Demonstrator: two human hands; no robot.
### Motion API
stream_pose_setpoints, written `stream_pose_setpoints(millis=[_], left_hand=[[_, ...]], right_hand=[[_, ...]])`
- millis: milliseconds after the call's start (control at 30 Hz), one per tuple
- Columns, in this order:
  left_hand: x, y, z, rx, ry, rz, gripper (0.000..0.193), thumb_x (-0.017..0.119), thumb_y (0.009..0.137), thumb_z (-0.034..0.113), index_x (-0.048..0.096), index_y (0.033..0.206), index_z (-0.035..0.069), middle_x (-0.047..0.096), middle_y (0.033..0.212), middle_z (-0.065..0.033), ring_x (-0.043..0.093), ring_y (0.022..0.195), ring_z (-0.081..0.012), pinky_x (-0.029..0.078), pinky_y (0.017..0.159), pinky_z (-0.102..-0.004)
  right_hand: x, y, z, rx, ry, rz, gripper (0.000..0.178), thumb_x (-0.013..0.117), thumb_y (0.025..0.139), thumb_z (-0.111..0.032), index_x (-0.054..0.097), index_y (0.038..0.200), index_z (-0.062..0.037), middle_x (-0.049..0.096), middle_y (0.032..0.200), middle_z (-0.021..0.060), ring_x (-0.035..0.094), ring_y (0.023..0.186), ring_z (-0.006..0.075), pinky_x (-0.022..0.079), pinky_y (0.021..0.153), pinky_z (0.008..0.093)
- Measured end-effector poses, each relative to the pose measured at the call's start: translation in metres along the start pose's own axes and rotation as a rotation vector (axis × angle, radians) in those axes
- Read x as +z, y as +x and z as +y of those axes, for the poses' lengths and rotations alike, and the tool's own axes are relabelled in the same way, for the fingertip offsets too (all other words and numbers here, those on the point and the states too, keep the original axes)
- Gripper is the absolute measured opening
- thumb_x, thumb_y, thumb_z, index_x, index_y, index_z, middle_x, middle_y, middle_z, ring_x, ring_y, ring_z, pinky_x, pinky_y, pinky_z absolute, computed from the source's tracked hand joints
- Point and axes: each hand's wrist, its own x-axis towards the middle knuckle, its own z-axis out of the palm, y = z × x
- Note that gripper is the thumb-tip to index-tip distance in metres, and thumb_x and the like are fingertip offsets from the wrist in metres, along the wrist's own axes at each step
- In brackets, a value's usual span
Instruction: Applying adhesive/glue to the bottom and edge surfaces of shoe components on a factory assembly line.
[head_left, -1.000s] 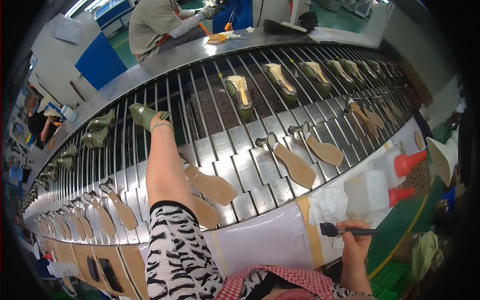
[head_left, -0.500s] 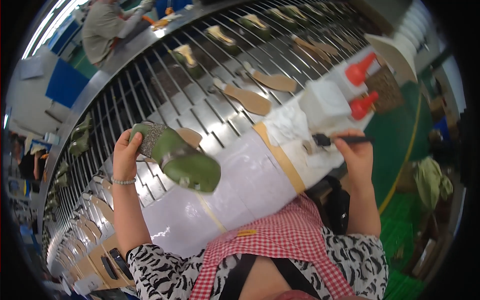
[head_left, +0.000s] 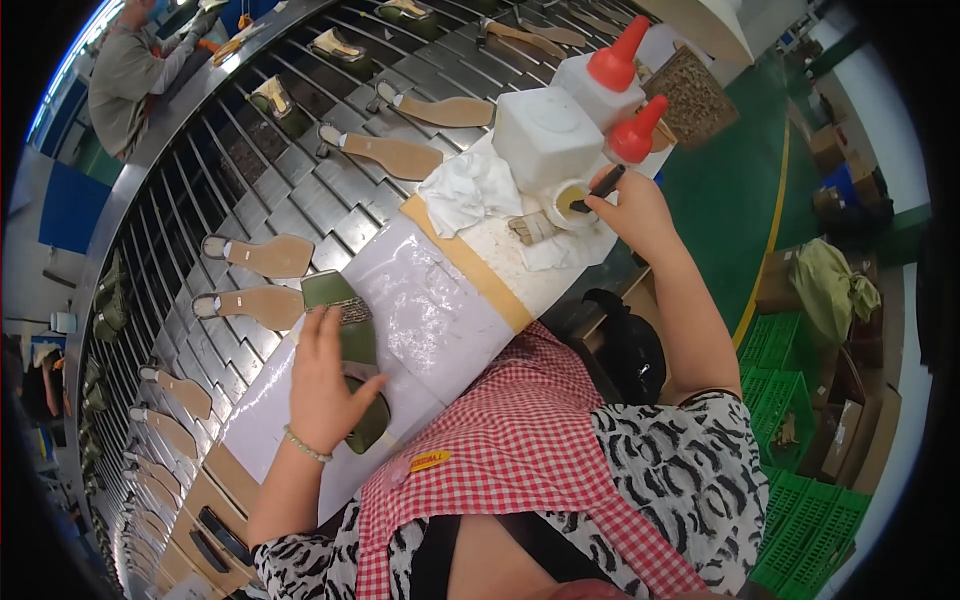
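Head view: rests the left hand (head_left: 328, 395), with thumb spread from the fingers, on a green shoe (head_left: 360, 338) lying on the pale sheet (head_left: 430, 300), with long axis pointing outward and a little leftward; clamps a black brush (head_left: 607, 182) in the right hand (head_left: 642, 212), at the mouth of a jar (head_left: 570, 222). Has the shoe nearest the left hand, well leftward of the right.

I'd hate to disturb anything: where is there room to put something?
The pale sheet is bare between the green shoe under the left hand and the yellow strip. Beyond the strip it's crowded: crumpled tissue, open jar, white bottles, right hand.
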Motion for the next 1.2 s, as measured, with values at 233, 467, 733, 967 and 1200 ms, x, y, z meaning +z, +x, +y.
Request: stream_pose_setpoints(millis=[233, 467, 733, 967, 1200], left_hand=[[-0.008, -0.005, -0.066, -0.544, -0.598, -0.301, 0.087, 0.081, 0.067, 0.034, 0.035, 0.129, -0.006, 0.057, 0.110, -0.0171, 0.061, 0.096, -0.0243, 0.048, 0.083, -0.0314], [0.000, -0.007, -0.085, -0.409, -1.404, -0.272, 0.083, 0.084, 0.064, 0.028, 0.041, 0.129, -0.002, 0.058, 0.114, -0.0123, 0.057, 0.105, -0.0221, 0.043, 0.094, -0.0331], [0.007, 0.017, -0.034, -0.219, -1.347, 0.159, 0.076, 0.083, 0.062, 0.008, 0.046, 0.127, 0.001, 0.057, 0.121, -0.0119, 0.056, 0.111, -0.0230, 0.042, 0.099, -0.0351], [0.068, 0.026, -0.022, 0.073, -0.883, 0.420, 0.069, 0.082, 0.067, 0.011, 0.045, 0.125, 0.002, 0.054, 0.122, -0.0109, 0.055, 0.109, -0.0211, 0.045, 0.096, -0.0336], [0.099, 0.020, 0.013, 0.143, -1.082, 0.605, 0.064, 0.077, 0.070, 0.003, 0.041, 0.123, 0.004, 0.049, 0.124, -0.0168, 0.048, 0.119, -0.0277, 0.040, 0.102, -0.0388]], right_hand=[[0.001, 0.000, 0.007, -0.032, 0.108, 0.027, 0.017, 0.069, 0.071, -0.014, 0.064, 0.084, -0.0036, 0.062, 0.070, 0.0123, 0.059, 0.064, 0.0249, 0.045, 0.060, 0.0352], [-0.004, -0.008, 0.031, 0.067, 0.580, -0.022, 0.018, 0.071, 0.075, -0.011, 0.062, 0.088, -0.0019, 0.063, 0.081, 0.0055, 0.058, 0.077, 0.0138, 0.045, 0.071, 0.0260], [0.020, -0.022, 0.058, 0.545, 1.501, -0.029, 0.023, 0.072, 0.079, -0.018, 0.062, 0.096, -0.0044, 0.064, 0.086, 0.0065, 0.061, 0.082, 0.0168, 0.049, 0.074, 0.0268], [0.053, -0.018, 0.060, 0.924, 1.626, 0.086, 0.027, 0.075, 0.079, -0.030, 0.059, 0.083, -0.0080, 0.062, 0.076, 0.0042, 0.063, 0.079, 0.0187, 0.050, 0.068, 0.0282], [0.032, -0.033, 0.079, 0.604, 2.052, 0.015, 0.016, 0.065, 0.087, -0.018, 0.061, 0.093, -0.0038, 0.066, 0.088, 0.0120, 0.065, 0.090, 0.0235, 0.054, 0.080, 0.0352]])
